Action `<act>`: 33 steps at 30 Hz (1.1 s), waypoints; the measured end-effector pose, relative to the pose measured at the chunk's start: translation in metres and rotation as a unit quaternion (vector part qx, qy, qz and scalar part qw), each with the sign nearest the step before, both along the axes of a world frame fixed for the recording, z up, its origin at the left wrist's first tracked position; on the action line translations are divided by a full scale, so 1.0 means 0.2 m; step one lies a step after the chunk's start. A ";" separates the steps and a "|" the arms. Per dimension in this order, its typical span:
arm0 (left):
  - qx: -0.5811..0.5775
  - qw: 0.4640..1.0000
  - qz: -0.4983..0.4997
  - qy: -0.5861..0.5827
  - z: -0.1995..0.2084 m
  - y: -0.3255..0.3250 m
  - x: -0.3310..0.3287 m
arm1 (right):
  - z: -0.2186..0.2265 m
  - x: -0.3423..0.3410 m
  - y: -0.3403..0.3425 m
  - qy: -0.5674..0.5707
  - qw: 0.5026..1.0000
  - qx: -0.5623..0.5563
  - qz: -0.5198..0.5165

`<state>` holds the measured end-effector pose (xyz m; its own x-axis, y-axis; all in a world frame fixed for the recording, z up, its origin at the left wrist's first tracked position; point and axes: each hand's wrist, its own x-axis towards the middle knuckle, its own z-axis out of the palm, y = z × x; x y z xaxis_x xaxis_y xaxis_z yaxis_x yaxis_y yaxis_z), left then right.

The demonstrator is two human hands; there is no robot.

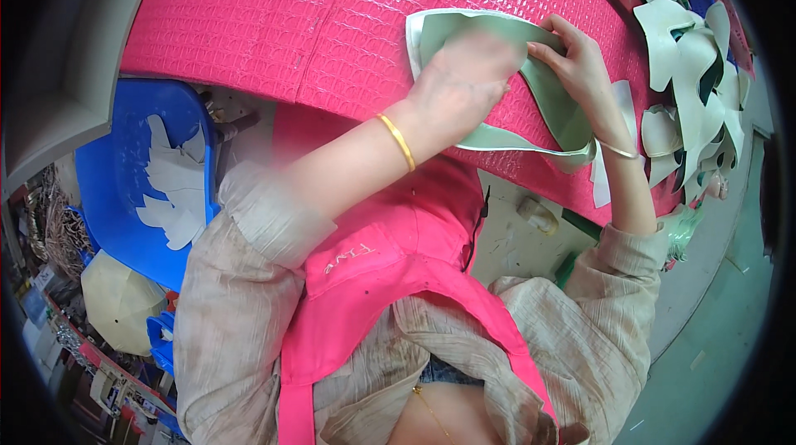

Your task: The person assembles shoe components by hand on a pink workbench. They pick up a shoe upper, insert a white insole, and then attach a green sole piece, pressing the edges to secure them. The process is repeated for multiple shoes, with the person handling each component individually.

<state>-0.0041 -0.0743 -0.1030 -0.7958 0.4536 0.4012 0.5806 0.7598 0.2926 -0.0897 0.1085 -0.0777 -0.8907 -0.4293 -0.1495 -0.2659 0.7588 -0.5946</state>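
A soft sage-green piece of sheet material with a white edge, curved into long bands [554, 98], lies on the near part of a table covered in glossy, embossed bright-pink sheeting [249, 22]. The left hand [468, 80], with a smooth yellow bangle [395, 142] at the wrist, is over the piece's upper left part; it is blurred and its fingers are mostly hidden, so I cannot tell how far its grip is open or whether it has hold of anything. The right hand [575, 55], with a thin pale bracelet [618, 150] on its wrist, has its grip nearly closed, thumb and forefinger pinching the piece's upper edge just beside the left hand. One broad band slants down below the right hand, and a narrower one curves along the table's near edge. To the right lies a heap of pale, curved cut pieces [692, 88]. Left of the table, a blue plastic container [124, 163] holds jagged white scraps [174, 184].
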 end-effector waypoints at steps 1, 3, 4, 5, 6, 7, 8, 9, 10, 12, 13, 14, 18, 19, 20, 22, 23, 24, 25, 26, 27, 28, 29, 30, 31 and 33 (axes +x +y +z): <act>0.005 1.000 -0.006 0.014 -0.02 0.00 0.00 | 0.01 0.02 -0.02 0.008 1.000 0.011 -0.007; 0.029 0.999 -0.018 0.017 -0.04 0.01 -0.01 | 0.03 0.03 -0.04 0.029 0.999 0.029 -0.012; 0.047 0.999 -0.025 0.005 -0.05 0.00 -0.01 | 0.03 0.04 -0.04 0.042 0.998 0.036 -0.009; 0.064 0.997 -0.031 -0.006 -0.06 0.00 -0.01 | 0.03 0.04 -0.04 0.055 0.998 0.043 -0.006; 0.055 0.998 -0.027 -0.022 -0.05 0.01 0.00 | 0.03 0.04 -0.04 0.047 0.998 0.036 -0.004; 0.046 0.998 -0.024 -0.037 -0.03 0.02 0.01 | 0.02 0.03 -0.02 0.038 0.999 0.028 -0.003; 0.037 0.998 -0.022 -0.052 -0.02 0.03 0.01 | 0.01 0.02 0.00 0.031 0.999 0.021 -0.002; 0.032 0.999 -0.022 -0.033 -0.03 0.04 0.01 | 0.04 0.01 0.02 0.074 0.996 0.058 0.008; 0.027 0.999 -0.023 -0.014 -0.06 0.05 0.00 | 0.09 0.02 0.04 0.117 0.988 0.095 0.017; 0.019 0.999 -0.029 0.001 -0.09 0.05 -0.02 | 0.14 0.07 0.08 0.140 0.981 0.126 0.036; 0.018 0.999 -0.037 -0.008 -0.10 0.05 -0.02 | 0.15 0.16 0.12 0.117 0.985 0.123 0.043; 0.017 0.999 -0.046 -0.017 -0.10 0.04 -0.02 | 0.16 0.22 0.14 0.093 0.987 0.120 0.049; 0.042 0.980 -0.163 -0.108 -0.06 -0.07 -0.09 | 0.23 0.38 0.16 -0.249 0.953 -0.082 -0.152; 0.050 0.967 -0.195 -0.155 -0.03 -0.08 -0.10 | 0.20 0.46 0.17 -0.277 0.929 -0.159 -0.187; 0.059 0.951 -0.227 -0.200 -0.01 -0.09 -0.13 | 0.13 0.56 0.15 -0.245 0.912 -0.260 -0.199; 0.074 0.944 -0.244 -0.209 -0.03 -0.10 -0.14 | 0.08 0.65 0.11 -0.231 0.896 -0.314 -0.212; 0.063 0.944 -0.245 -0.210 -0.03 -0.11 -0.14 | 0.03 0.67 0.12 -0.123 0.960 -0.197 -0.155; 0.053 0.943 -0.250 -0.213 -0.04 -0.11 -0.15 | 0.07 0.65 0.09 -0.153 0.976 -0.101 -0.121; 0.056 0.942 -0.252 -0.213 -0.04 -0.11 -0.15 | 0.15 0.61 0.06 -0.182 0.980 -0.006 -0.085; 0.059 0.942 -0.253 -0.212 -0.04 -0.12 -0.15 | 0.18 0.58 0.03 -0.210 0.973 0.088 -0.047; 0.065 0.941 -0.256 -0.210 -0.03 -0.12 -0.15 | 0.13 0.59 0.03 -0.090 0.996 0.005 -0.002; 0.047 0.944 -0.264 -0.191 -0.03 -0.12 -0.14 | 0.13 0.59 0.04 -0.089 0.994 0.056 0.010; 0.030 0.947 -0.270 -0.172 -0.03 -0.12 -0.15 | 0.16 0.58 0.03 -0.089 0.990 0.106 0.023; 0.015 0.950 -0.272 -0.154 -0.03 -0.13 -0.14 | 0.17 0.59 0.02 -0.091 0.983 0.156 0.042; 0.001 0.949 -0.282 -0.142 -0.04 -0.13 -0.14 | 0.17 0.60 0.03 -0.087 0.981 0.167 0.045; -0.006 0.949 -0.283 -0.137 -0.05 -0.13 -0.14 | 0.18 0.62 0.04 -0.072 0.978 0.188 0.053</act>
<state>-0.0327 -0.1009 -0.1133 -0.4963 0.8432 0.2065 0.8009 0.3529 0.4837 0.0353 0.1157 -0.0422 -0.8018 -0.4086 -0.4361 -0.2891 0.9039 -0.3153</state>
